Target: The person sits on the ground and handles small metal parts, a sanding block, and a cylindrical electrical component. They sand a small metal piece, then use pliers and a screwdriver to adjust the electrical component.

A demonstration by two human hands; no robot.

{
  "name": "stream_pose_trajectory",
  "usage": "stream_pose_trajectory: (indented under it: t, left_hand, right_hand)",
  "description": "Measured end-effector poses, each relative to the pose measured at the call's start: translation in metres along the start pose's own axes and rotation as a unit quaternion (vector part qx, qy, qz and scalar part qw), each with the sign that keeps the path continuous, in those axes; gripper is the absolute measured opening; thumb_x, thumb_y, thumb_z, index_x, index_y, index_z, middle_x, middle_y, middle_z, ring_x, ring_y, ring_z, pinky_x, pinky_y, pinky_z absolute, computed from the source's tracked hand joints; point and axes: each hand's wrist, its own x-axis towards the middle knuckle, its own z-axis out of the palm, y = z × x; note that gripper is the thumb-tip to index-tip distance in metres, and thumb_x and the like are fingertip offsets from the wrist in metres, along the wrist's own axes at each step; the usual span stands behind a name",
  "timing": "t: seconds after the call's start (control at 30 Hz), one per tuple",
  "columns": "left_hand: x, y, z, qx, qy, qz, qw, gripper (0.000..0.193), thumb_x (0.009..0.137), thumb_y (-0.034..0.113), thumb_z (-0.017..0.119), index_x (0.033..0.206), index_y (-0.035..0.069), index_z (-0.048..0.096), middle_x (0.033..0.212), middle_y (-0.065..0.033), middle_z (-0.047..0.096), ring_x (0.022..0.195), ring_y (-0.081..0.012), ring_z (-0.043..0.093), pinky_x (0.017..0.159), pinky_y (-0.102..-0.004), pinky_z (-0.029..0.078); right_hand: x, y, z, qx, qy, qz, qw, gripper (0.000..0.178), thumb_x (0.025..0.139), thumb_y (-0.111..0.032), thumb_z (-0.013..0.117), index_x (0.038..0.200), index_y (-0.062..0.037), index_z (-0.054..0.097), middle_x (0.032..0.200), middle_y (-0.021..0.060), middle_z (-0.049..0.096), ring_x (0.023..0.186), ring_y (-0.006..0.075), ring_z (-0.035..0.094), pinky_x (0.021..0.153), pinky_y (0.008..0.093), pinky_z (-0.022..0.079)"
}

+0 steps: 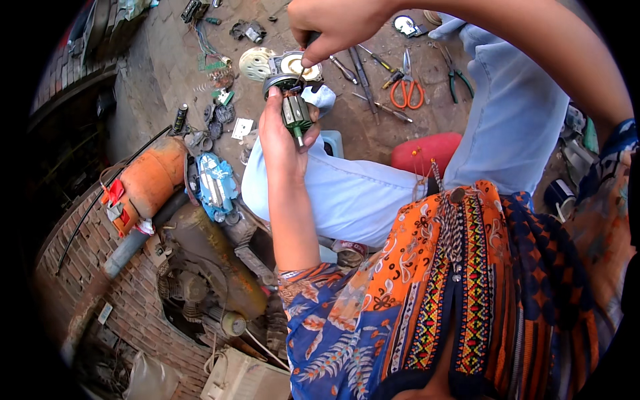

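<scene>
My left hand (281,137) is closed around a small motor armature (296,112) with a slotted metal core and a short shaft pointing toward me. At its far end sits a dark round housing part (283,83). From above, my right hand (343,28) grips a thin dark tool, likely a screwdriver (301,72), mostly hidden by the fingers. Its tip meets the part near the armature's far end; the exact contact is too small to make out. Just beyond lie a round cream-coloured plate (257,63) and a metal cover with a pale round face (300,65).
On the ground to the right are orange-handled scissors (407,90), green-handled pliers (455,75) and several screwdrivers (343,69). Wires and small parts (217,65) are scattered at the left. An orange cylinder (155,175) and a larger rusty cylinder (217,257) lie beside my left leg.
</scene>
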Motion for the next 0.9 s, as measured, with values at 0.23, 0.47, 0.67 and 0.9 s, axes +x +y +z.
stream_pose_trajectory:
  t: [0.23, 0.47, 0.67, 0.9]
  left_hand:
    - [0.0, -0.003, -0.001, 0.011, 0.02, -0.003, 1.0, 0.032, 0.098, 0.035, 0.037, 0.098, 0.004, 0.049, 0.065, -0.0132, 0.056, 0.038, -0.0121, 0.04, 0.031, -0.0211, 0.024]
    - [0.002, -0.005, -0.002, 0.019, 0.031, -0.017, 0.999, 0.029, 0.099, 0.035, 0.036, 0.096, 0.008, 0.045, 0.065, -0.0144, 0.055, 0.034, -0.0125, 0.035, 0.03, -0.0211, 0.021]
    - [0.005, -0.006, -0.004, 0.046, 0.028, -0.013, 0.998, 0.03, 0.099, 0.035, 0.035, 0.096, 0.007, 0.046, 0.066, -0.0143, 0.055, 0.035, -0.013, 0.035, 0.03, -0.0216, 0.022]
    - [0.009, 0.0, 0.004, 0.066, 0.077, 0.074, 0.992, 0.034, 0.098, 0.037, 0.038, 0.099, 0.005, 0.049, 0.066, -0.0111, 0.055, 0.041, -0.0135, 0.041, 0.034, -0.0219, 0.027]
  right_hand:
    - [0.013, 0.013, 0.003, 0.022, -0.055, 0.007, 0.998, 0.034, 0.076, -0.033, 0.065, 0.082, 0.0006, 0.068, 0.072, 0.0181, 0.065, 0.068, 0.0295, 0.063, 0.066, 0.0398, 0.049]
    - [0.014, 0.012, -0.003, -0.018, -0.121, 0.033, 0.992, 0.038, 0.08, -0.038, 0.062, 0.082, -0.0005, 0.069, 0.072, 0.0112, 0.068, 0.07, 0.0242, 0.063, 0.067, 0.037, 0.05]
    - [0.013, 0.02, 0.002, 0.036, -0.125, 0.025, 0.991, 0.037, 0.08, -0.037, 0.062, 0.082, -0.0007, 0.069, 0.072, 0.0105, 0.068, 0.068, 0.0243, 0.063, 0.066, 0.0376, 0.05]
    - [-0.007, -0.044, 0.02, -0.161, 0.129, 0.093, 0.974, 0.021, 0.069, -0.017, 0.06, 0.072, 0.0021, 0.068, 0.068, 0.0214, 0.064, 0.065, 0.0345, 0.066, 0.058, 0.0468, 0.052]
